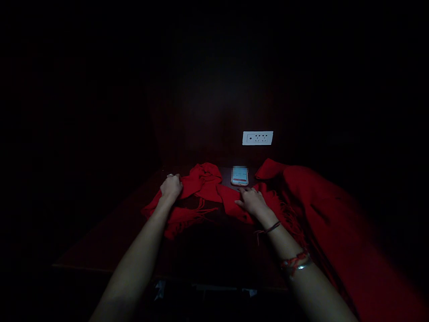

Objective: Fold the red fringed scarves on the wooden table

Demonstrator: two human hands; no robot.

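A red fringed scarf [208,190] lies bunched and loosely spread over the dark table. My left hand [171,187] is closed in a fist around its left part, with a ring showing on one finger. Over the scarf's right part rests my right hand [252,201], palm down, thumb and index finger apart. Cloth shows on both sides of that hand, and its far fingers are partly hidden in shadow. Long fringe strands spread on the table between the hands and beside my right wrist.
A phone [239,176] with a lit screen lies just beyond my right hand. A larger red garment [321,205] is draped along the right side. Behind, a white socket plate [258,138] sits on the dark wall. The table's front edge [83,268] shows faintly; the surroundings are very dark.
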